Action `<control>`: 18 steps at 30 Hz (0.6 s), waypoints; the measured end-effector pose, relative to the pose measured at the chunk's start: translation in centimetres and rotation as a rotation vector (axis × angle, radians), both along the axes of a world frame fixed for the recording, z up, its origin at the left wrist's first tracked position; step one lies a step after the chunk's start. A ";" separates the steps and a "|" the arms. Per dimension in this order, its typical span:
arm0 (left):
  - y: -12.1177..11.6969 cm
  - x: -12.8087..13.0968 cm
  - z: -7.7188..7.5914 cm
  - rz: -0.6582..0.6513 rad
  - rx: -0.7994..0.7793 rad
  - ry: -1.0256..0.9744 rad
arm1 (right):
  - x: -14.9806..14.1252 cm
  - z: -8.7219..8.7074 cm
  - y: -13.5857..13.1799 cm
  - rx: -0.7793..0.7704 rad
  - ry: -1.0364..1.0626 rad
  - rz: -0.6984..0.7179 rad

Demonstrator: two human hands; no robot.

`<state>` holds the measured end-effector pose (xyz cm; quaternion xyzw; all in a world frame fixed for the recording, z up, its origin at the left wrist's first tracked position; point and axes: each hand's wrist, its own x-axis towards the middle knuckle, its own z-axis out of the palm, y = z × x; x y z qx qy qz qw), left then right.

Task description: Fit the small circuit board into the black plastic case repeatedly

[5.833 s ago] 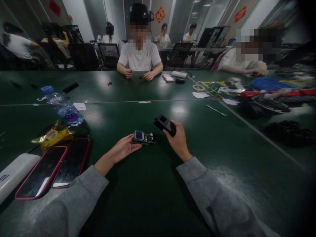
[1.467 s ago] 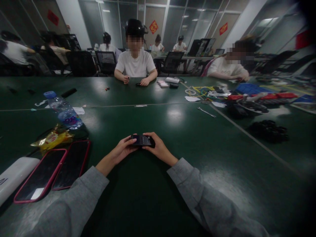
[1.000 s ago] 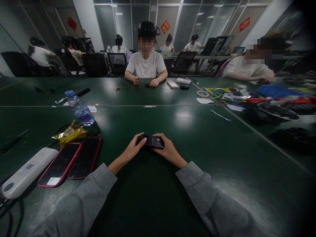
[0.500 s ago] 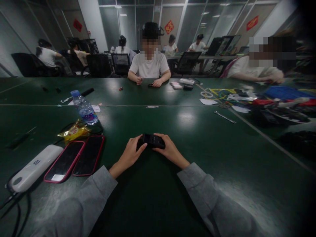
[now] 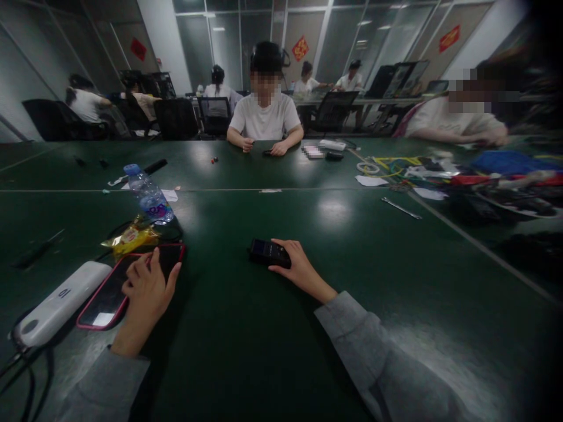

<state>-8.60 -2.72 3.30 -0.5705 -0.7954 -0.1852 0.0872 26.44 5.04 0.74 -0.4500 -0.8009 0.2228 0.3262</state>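
Observation:
In the head view, a black handheld device (image 5: 263, 251) with a small screen and a row of buttons rests on the green table. My right hand (image 5: 299, 264) grips its right end, thumb on the near side and fingers on the far side. Over to the left, my left hand (image 5: 152, 284) hovers above or touches two phones, its fingers apart and empty; contact is hard to judge. One red-rimmed phone (image 5: 100, 299) sticks out left of that hand. The other phone (image 5: 172, 255) is mostly hidden beneath it.
Left of the phones lies a white oblong device (image 5: 65, 302) with black cables. Behind them are a yellow packet (image 5: 132, 237) and a water bottle (image 5: 152, 196). A wrench (image 5: 401, 208) and a cable heap (image 5: 501, 176) lie right. Across the table sits a person (image 5: 265, 120).
My left hand has let go of the black device and moved left over the phones. The right hand keeps its hold, and the device has turned slightly, its left end now uncovered.

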 end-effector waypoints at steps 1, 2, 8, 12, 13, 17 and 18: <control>0.1 0.0 0.0 0.008 -0.009 0.017 | 0.0 0.0 0.0 0.000 -0.001 0.000; 0.2 0.2 0.1 -0.002 -0.001 0.037 | 0.0 0.1 -0.1 0.001 -0.001 0.002; 1.0 5.5 0.6 -0.407 0.080 0.000 | -0.1 -0.1 0.1 0.007 0.003 0.002; 3.1 9.4 0.4 -0.621 -0.021 -0.168 | -0.1 -0.4 0.3 0.010 -0.002 -0.002; 3.8 10.1 0.3 -0.666 -0.051 -0.213 | -0.1 -0.5 0.3 0.015 -0.002 0.000; 6.0 11.6 -0.3 -0.816 -0.188 -0.382 | -0.1 -0.5 0.3 0.032 0.002 0.004; 6.4 11.7 -0.5 -0.832 -0.206 -0.410 | -0.1 -0.5 0.3 0.034 0.004 0.002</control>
